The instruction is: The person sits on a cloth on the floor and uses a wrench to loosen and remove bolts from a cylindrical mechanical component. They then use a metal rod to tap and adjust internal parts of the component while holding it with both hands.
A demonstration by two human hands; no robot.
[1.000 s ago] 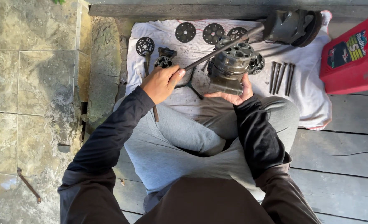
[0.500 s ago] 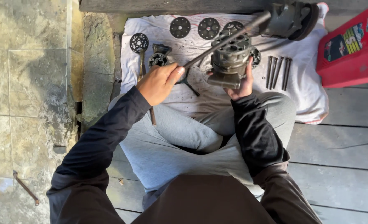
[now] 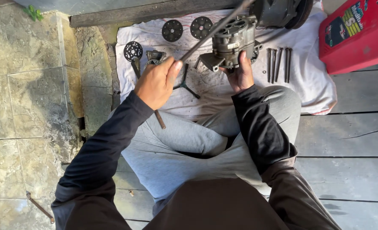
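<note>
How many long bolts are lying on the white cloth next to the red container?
4 long bolts, lying side by side on the white cloth, right of the metal housing and left of the red container. More may be hidden under the housing.

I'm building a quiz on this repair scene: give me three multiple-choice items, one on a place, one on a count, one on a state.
1. Where do the long bolts lie? A on the white cloth B on the tiled floor C on the lap
2. How many long bolts? A two B five C nine
3. The right hand is: A empty B holding the metal housing C on the red container

A: they lie on the cloth, right of the housing.
B: five lie side by side.
B: its fingers wrap the housing, while the left hand grips a long rod.
</note>
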